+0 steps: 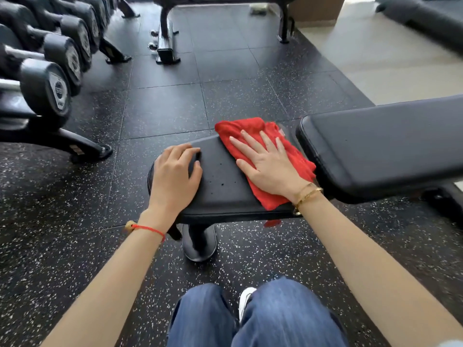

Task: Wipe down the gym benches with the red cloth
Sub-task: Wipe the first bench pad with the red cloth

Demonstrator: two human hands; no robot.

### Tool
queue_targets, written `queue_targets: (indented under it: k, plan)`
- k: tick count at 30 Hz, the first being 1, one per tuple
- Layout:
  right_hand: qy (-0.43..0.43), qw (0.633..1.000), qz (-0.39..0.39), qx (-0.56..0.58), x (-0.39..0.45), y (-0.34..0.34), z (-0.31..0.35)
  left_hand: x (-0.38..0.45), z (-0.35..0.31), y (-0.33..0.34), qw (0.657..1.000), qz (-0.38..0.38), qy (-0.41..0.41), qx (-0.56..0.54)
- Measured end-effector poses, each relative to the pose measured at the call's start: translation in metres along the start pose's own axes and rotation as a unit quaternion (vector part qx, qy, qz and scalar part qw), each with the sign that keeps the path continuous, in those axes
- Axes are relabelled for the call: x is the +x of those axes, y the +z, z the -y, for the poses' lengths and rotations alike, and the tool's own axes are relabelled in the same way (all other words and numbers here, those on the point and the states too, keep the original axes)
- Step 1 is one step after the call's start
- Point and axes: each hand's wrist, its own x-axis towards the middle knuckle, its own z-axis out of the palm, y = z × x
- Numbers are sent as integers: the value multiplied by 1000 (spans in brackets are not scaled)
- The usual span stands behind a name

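A dumbbell rack point(47, 78) is seen at far left on the speckled rubber floor point(162, 108). The left hand point(175, 176) is laid on the left end of the black seat pad point(220, 181), forearm extended straight from lower left; its fingers point(190, 156) are curled over the pad's far edge, gripping it. A red string bracelet point(147, 229) is worn at that wrist. The red cloth point(253, 131) is spread on the surface's right part, near the gap to the back pad point(388, 144). The right hand point(270, 164) is pressed flat on the cloth, fingers straight and spread, pointing up-left. Gold bracelets point(307, 196) are seen on the right wrist. Blue jeans point(250, 321) are visible below.
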Motion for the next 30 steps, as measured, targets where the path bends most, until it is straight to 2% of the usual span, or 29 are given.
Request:
queue_targets:
  k: [4, 9, 13, 17, 19, 21, 25, 27, 30]
  plan:
    - [37, 999, -25, 8, -25, 5, -20, -1, 3, 1, 1000, -10, 1, -22]
    - [119, 993, 4, 15, 23, -4, -23, -2, 2, 0, 999, -14, -8, -32]
    - [78, 997, -5, -4, 31, 5, 13, -2, 1, -1, 999, -16, -17, -38]
    - [-3, 999, -39, -12, -15, 12, 24, -2, 2, -1, 999, -13, -21, -36]
    - [0, 999, -43, 4, -33, 10, 10, -3, 3, 0, 999, -15, -20, -37]
    - [38, 999, -33, 17, -32, 4, -10, -3, 3, 0, 999, -17, -21, -41]
    - [109, 994, -12, -1, 12, -3, -12, -3, -1, -2, 997, -27, -38, -62]
    - [96, 995, -8, -11, 29, 1, 10, -5, -4, -5, 995, -41, -47, -76]
    - [21, 999, -18, -21, 25, 14, 58, -7, -5, -9, 996, -47, -54, -61]
